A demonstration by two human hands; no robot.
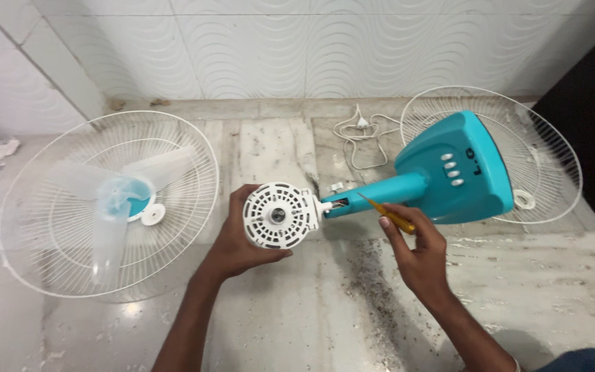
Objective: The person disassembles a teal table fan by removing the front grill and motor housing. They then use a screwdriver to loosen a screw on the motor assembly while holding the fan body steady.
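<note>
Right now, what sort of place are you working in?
Probably a home floor corner used for repairs: marble floor, tiled wall, and a dismantled fan motor beside its grille.

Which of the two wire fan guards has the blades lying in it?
The left guard, beside the left hand: the pale blades lie inside it. The right guard lies under the teal fan base.

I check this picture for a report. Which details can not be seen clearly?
Head view only:
- Yellow-handled screwdriver: its tip, too thin against the teal plastic fan stand.
- White round motor housing: rear, covered by the left hand.
- Right hand: palm faces away.
</note>
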